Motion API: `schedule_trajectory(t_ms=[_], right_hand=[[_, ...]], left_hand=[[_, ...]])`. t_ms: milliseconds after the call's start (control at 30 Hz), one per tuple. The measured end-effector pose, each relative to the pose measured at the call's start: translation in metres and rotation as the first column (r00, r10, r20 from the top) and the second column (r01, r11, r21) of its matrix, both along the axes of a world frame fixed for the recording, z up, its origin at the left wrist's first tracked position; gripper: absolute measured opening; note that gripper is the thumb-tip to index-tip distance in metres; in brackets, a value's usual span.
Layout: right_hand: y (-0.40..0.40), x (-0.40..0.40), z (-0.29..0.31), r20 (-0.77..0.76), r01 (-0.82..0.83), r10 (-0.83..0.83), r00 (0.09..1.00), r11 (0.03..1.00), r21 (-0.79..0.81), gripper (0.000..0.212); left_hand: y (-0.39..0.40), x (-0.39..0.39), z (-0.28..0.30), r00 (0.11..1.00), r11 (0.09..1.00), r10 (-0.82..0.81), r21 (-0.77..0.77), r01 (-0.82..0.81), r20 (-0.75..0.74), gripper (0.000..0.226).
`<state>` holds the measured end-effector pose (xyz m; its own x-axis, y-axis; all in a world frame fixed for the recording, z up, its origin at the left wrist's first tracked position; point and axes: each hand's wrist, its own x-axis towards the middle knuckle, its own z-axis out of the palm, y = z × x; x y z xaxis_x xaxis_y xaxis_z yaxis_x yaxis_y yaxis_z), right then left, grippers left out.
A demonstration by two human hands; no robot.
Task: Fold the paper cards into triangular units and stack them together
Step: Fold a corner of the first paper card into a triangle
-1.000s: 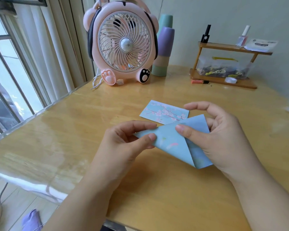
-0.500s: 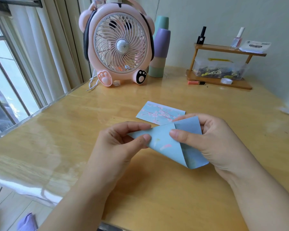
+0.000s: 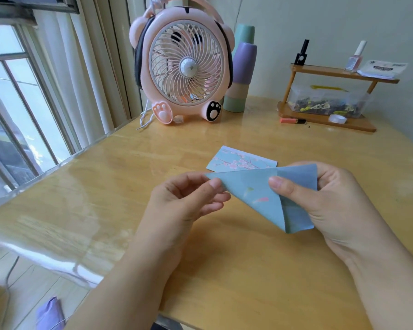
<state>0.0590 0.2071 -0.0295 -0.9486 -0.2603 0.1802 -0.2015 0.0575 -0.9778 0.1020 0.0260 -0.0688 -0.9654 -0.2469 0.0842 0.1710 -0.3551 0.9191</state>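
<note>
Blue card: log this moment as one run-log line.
step: folding | blue card: partly folded, held above table | left hand: pinches corner | right hand: pinches flap | flat card: untouched

The wooden table point(image 3: 224, 270) bears a fan point(image 3: 184, 67), flat card point(image 3: 241, 160), perhaps stacked cups point(image 3: 241, 75).

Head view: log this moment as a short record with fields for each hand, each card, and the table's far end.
left hand: pinches the left tip of the folded blue card
right hand: grips the card's right side, thumb on its front face
folded blue card: held above the table, partly folded, pointed corner hanging down
flat blossom card: lies unfolded on the table, behind the held card
far end: pink fan, stacked cups, wooden shelf with a clear box
stack of units: none visible
</note>
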Motion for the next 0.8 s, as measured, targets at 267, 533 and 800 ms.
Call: schedule_trajectory(t_ms=[267, 533, 800], right_hand=[[-0.0025, 0.0005, -0.0014, -0.070, 0.027, -0.027, 0.997, 1.000, -0.001, 0.010], [-0.0016, -0.0008, -0.0034, -0.060, -0.016, 0.013, 0.998, 0.999, -0.045, 0.028], [-0.0010, -0.0012, -0.0049, -0.011, -0.034, 0.034, 0.999, 0.999, -0.043, 0.062]], left_hand=[[-0.0031, -0.0003, 0.0022, 1.000, 0.991, 0.017, 0.135, -0.015, -0.016, 0.008], [-0.0034, -0.0011, 0.0018, 0.997, 0.988, 0.045, 0.149, -0.036, -0.056, 0.007], [-0.0034, -0.0014, 0.0000, 0.995, 0.989, 0.072, 0.137, -0.061, -0.075, 0.005]])
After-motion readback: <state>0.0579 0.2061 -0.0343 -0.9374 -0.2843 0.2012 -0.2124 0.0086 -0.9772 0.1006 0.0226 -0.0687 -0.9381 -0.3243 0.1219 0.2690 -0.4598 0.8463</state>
